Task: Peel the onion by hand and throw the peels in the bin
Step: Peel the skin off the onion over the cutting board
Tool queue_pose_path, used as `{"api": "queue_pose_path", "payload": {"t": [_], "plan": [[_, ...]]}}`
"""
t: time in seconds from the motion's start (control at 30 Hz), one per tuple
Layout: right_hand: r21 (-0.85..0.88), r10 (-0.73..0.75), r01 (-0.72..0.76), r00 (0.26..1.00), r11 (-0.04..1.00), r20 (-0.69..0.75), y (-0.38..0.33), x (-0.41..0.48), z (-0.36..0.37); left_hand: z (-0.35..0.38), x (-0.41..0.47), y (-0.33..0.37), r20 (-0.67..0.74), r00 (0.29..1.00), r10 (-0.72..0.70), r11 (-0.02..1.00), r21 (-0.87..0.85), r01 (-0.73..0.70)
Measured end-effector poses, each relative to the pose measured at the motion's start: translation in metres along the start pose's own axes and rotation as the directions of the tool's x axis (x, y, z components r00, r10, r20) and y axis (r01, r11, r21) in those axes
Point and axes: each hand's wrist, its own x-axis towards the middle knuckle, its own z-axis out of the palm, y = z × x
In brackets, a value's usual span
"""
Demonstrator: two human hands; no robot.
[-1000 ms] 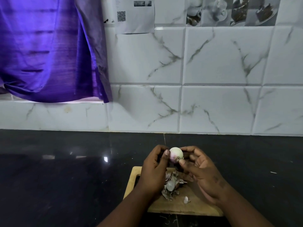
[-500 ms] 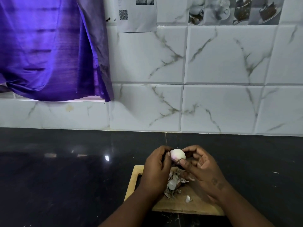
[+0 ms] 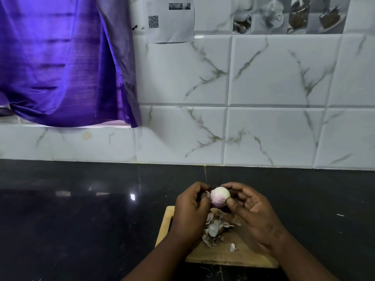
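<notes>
A small onion [image 3: 219, 196], pale white with a pink-purple tinge, is held above the wooden cutting board [image 3: 223, 255]. My left hand [image 3: 190, 211] grips its left side with thumb and fingertips. My right hand [image 3: 253, 213] holds its right side, thumb pressed on the front and fingers curled behind. A heap of dry peels [image 3: 215, 228] lies on the board under the onion, and one small white piece [image 3: 232, 247] lies apart near the board's front. No bin is in view.
The board sits on a black glossy counter [image 3: 81, 220] against a white marble-tiled wall [image 3: 263, 98]. A purple cloth [image 3: 60, 57] hangs at the upper left. A paper with a QR code [image 3: 168, 17] is stuck to the wall.
Both hands have turned the onion slightly; more of its pale peeled surface shows. The hands stay in the same place above the board.
</notes>
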Motion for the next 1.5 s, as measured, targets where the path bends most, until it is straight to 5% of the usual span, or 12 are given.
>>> {"api": "queue_pose_path", "payload": {"t": [0.17, 0.3, 0.43, 0.8, 1.5], "plan": [[0.129, 0.092, -0.097, 0.995, 0.987, 0.037, 0.003, 0.003, -0.001, 0.000, 0.002, -0.002, 0.012, 0.998, -0.059, 0.997, -0.053, 0.060], [0.247, 0.117, -0.117, 0.993, 0.962, 0.014, 0.002, 0.006, -0.002, -0.002, 0.005, -0.007, 0.062, 0.998, 0.004, 0.995, 0.100, -0.010], [0.119, 0.079, -0.076, 0.997, 0.990, -0.014, 0.005, 0.007, 0.000, 0.001, 0.001, -0.001, 0.084, 0.992, 0.098, 0.984, 0.143, -0.110], [-0.135, -0.014, 0.003, 0.997, 0.991, -0.080, 0.008, 0.006, 0.003, 0.005, -0.001, -0.002, 0.115, 0.993, -0.014, 1.000, 0.020, 0.012], [-0.109, -0.091, 0.091, 0.996, 0.990, -0.002, 0.010, 0.005, -0.001, 0.001, -0.004, 0.001, 0.019, 0.982, 0.186, 0.946, 0.265, -0.185]]}}
